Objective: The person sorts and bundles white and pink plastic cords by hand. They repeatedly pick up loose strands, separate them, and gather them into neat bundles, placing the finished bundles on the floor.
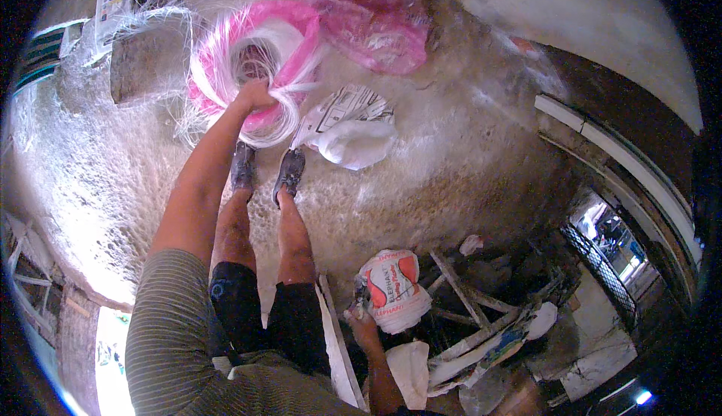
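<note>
Head view: rough bare floor (459, 175), white fibre coil (287, 124) on it

Floor fills most of frame. Coil lies just ahead of the feet, frayed on its left side, pink film (299, 19) showing among the fibre. Crumpled pink plastic sack (368, 13) just beyond, to the right. White plastic bag (357, 145), black print, just right of coil. Red-and-white printed sack (395, 284) well apart, lower right. 2 dark shoes (289, 171) near coil's lower edge.

Left hand (259, 95): on coil, near its central hole; fingers hidden, can't tell how tightly closed. Right hand (362, 317): at red-and-white sack's left edge; can't tell if gripping.

Handling, my judgement: take a full bunch, lift slowly along its lay so it doesn't snag; keep fibre clear of both shoes; right hand needs a firm hold before sack takes any tilt.
</note>
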Demonstrator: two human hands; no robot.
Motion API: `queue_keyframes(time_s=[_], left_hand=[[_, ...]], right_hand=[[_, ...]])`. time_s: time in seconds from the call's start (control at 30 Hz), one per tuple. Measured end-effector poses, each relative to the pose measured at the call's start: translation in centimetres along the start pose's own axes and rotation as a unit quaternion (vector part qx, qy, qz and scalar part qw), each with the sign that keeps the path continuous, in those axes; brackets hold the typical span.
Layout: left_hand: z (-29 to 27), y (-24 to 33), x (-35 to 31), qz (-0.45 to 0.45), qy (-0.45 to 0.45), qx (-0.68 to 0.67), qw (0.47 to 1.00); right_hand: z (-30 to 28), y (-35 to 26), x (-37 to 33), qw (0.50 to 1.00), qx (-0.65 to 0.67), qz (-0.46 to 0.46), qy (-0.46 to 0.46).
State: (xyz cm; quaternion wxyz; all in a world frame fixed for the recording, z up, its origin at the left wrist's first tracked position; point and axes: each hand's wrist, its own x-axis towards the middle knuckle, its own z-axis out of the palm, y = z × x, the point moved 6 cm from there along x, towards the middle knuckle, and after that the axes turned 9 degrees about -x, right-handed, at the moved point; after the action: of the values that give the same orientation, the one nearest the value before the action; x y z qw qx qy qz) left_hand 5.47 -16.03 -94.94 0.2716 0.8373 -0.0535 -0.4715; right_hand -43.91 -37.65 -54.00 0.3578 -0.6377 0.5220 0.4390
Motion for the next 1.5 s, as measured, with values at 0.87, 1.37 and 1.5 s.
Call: queue_keyframes(time_s=[0.87, 1.37, 1.5], left_hand=[[-1.8, 8.8, -21.2, 0.152, 0.178, -0.248, 0.94], [-4.4, 12.1, -48.3, 0.085, 0.216, -0.365, 0.902], [-11.7, 12.6, -56.4, 0.069, 0.31, -0.469, 0.824]], right_hand=[[-1.0, 7.0, -2.3, 0.998, 0.034, -0.045, 0.012], [-8.2, 8.9, 5.5, 0.98, -0.072, -0.172, 0.07], [-11.2, 8.2, 7.1, 0.962, -0.097, -0.17, 0.189]])
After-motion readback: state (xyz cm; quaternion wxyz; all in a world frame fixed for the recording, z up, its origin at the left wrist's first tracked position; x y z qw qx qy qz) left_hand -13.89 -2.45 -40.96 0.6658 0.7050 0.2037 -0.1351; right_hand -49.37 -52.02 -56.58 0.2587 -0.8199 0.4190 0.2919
